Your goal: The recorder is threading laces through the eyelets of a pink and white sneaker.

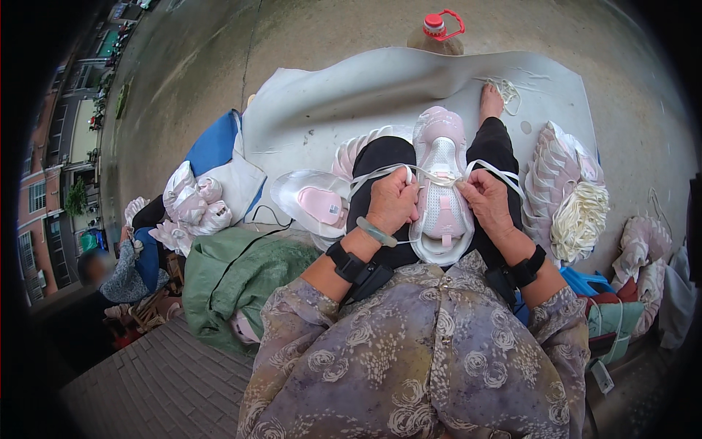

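A pink and white shoe upper (442, 154) lies lengthwise between my thighs, its toe pointing away from me. White shoelaces (436, 178) cross over its tongue, with loose ends trailing to both sides. My left hand (394, 199) is closed in a pinch on the lace at the shoe's left edge. On the other edge, my right hand (486, 199) pinches the lace between thumb and fingers. Another pink and white shoe upper (313, 203) rests beside my left thigh, its inside facing up.
Stacked shoe uppers (550, 172) and a bundle of cream laces (580, 221) stand at my right. More uppers (196, 201) and a green sack (238, 282) are at my left. Ahead lie a white sheet (351, 95) and a red-capped bottle (436, 38). Another person (121, 274) sits far left.
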`<state>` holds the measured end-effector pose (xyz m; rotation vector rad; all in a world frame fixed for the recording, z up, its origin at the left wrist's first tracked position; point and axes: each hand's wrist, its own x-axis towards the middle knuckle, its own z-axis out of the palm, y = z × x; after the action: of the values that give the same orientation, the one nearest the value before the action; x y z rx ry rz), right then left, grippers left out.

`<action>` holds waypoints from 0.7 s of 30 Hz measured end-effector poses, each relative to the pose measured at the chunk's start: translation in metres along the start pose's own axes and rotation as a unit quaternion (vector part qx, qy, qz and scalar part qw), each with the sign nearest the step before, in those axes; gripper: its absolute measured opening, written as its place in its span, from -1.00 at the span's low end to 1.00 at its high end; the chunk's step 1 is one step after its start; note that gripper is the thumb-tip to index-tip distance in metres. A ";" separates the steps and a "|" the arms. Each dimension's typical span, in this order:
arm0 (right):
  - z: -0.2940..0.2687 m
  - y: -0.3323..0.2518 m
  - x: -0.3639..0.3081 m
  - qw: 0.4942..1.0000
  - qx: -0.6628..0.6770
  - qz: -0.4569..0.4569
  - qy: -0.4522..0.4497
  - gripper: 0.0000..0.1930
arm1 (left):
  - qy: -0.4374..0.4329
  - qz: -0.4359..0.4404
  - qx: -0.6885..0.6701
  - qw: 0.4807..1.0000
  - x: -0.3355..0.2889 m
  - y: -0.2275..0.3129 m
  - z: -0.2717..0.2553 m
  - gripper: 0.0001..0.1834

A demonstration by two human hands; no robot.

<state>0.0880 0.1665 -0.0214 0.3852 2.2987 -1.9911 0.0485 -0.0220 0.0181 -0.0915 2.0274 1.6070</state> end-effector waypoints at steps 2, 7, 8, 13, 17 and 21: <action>-0.001 -0.002 0.000 1.000 0.005 0.015 0.002 -0.82 | -0.001 0.008 0.016 1.000 0.000 0.003 0.000 -0.93; 0.001 -0.003 -0.002 1.000 -0.013 0.006 0.019 -0.80 | 0.065 0.253 0.326 0.908 0.006 0.000 0.005 -0.88; 0.000 -0.003 -0.003 1.000 0.000 0.013 0.024 -0.80 | 0.028 0.242 0.363 0.900 0.009 0.001 0.008 -0.84; -0.007 -0.010 -0.010 0.999 -0.005 -0.030 0.043 -0.80 | -0.058 -0.076 0.108 0.990 0.015 0.019 -0.001 -0.76; -0.008 -0.031 -0.012 0.988 -0.078 -0.128 0.044 -0.88 | 0.088 0.246 0.337 0.905 -0.013 0.015 0.001 -0.60; 0.010 -0.046 -0.014 0.945 -0.205 -0.254 0.000 -0.89 | 0.069 0.347 0.368 0.860 -0.019 0.005 0.006 -0.47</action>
<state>0.0893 0.1488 0.0243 -0.2665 2.9408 -1.5798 0.0652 -0.0199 0.0302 0.9230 2.8429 1.0400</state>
